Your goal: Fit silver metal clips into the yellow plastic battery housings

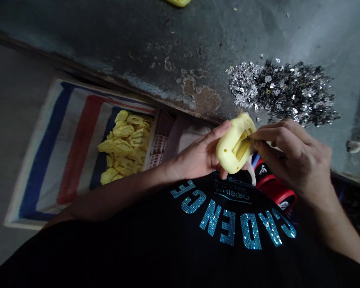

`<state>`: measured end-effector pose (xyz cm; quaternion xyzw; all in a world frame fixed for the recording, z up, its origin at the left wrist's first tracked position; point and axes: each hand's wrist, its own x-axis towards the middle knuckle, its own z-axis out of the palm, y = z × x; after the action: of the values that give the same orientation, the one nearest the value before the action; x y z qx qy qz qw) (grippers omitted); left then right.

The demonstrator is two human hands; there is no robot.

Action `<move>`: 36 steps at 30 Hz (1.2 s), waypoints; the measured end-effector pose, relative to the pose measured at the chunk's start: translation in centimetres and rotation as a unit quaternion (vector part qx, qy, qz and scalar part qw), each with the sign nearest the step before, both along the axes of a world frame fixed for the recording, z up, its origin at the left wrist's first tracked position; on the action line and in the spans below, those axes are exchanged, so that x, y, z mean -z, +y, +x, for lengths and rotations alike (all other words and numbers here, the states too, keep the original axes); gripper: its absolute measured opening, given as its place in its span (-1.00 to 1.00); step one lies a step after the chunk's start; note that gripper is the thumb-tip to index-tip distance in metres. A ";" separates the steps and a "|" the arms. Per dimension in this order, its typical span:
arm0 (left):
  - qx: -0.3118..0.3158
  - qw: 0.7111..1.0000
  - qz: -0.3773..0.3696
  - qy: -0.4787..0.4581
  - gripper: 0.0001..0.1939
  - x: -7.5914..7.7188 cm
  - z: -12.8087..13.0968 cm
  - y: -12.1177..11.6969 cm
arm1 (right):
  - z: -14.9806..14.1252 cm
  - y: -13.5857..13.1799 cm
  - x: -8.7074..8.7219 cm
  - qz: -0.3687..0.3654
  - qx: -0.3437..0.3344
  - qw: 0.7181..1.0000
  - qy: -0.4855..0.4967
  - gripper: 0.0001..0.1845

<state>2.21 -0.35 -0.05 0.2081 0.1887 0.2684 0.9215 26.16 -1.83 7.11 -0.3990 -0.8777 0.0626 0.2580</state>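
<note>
My left hand grips a hollow yellow plastic casing, with its rectangular slot facing up. My right hand is pinched at that slot, with its fingertips holding a tiny metal piece against the casing. A heap of small silver metal clips lies on the tabletop just beyond my right hand, not touching it. Several loose yellow plastic casings sit in a striped woven bag to the left of my left forearm.
The worn, rust-patched metal table has a long edge running diagonally behind the bag. A red and black object sits under my hands, by my dark sequined shirt. A yellow piece is cut off at the top.
</note>
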 end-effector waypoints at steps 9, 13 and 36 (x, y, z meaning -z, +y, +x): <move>-0.008 1.000 -0.015 0.003 -0.07 -0.2 0.0 0.0 | -0.4 -1.1 1.4 0.075 0.030 0.997 -0.006 -0.58; -0.017 1.000 -0.010 -0.005 -0.05 -0.2 -0.1 -0.2 | -0.7 -1.7 1.9 0.090 0.030 0.995 0.005 -0.49; -0.126 0.981 0.099 0.113 -0.14 -1.6 0.3 -2.1 | 0.7 0.3 0.3 -0.134 0.057 0.971 0.189 -0.61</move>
<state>2.50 -2.46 1.56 0.3014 0.2884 0.3744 0.8281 26.82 -1.55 6.81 -0.4602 -0.7722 0.2395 0.3668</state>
